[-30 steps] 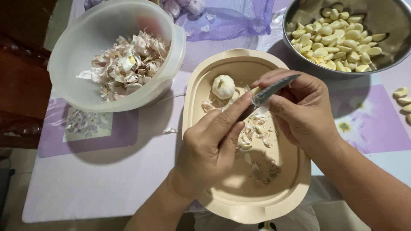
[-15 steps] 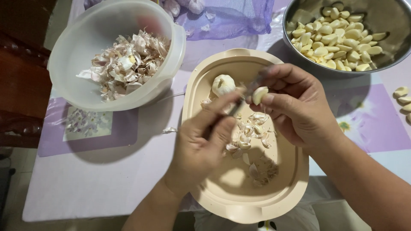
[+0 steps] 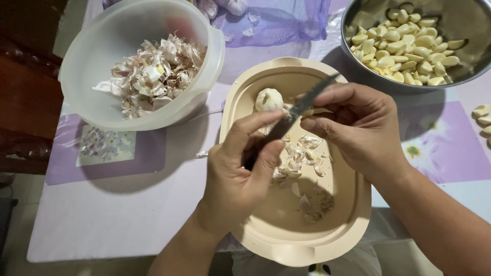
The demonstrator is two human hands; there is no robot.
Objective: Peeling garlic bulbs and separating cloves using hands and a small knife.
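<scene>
1. Nearest the camera, at six o'clock, lies the beige tray [image 3: 266, 245], its near rim past the table's edge; loose garlic skins [image 3: 302, 158] are scattered on its floor.
2. Over the tray's left half, the left hand [image 3: 240, 174] is closed around the handle of a small knife [image 3: 299, 110], thumb pressed along it; the blade slants up toward one o'clock.
3. To its right, at about three o'clock of the knife, the right hand [image 3: 358, 128] is curled with fingertips pinched together against the blade. It seems to grip a garlic clove, but the fingers hide most of it.
4. Just beyond the hands, at twelve o'clock on the tray, a whole garlic bulb [image 3: 268, 98] lies by the far rim.
5. Farther, at ten o'clock, a translucent plastic bowl [image 3: 92, 56] holds a heap of papery peels [image 3: 153, 74].
6. At two o'clock, a metal bowl [image 3: 460, 20] holds many peeled cloves [image 3: 404, 48].
7. Farthest, at twelve o'clock, lies a purple mesh bag [image 3: 276, 20].
</scene>
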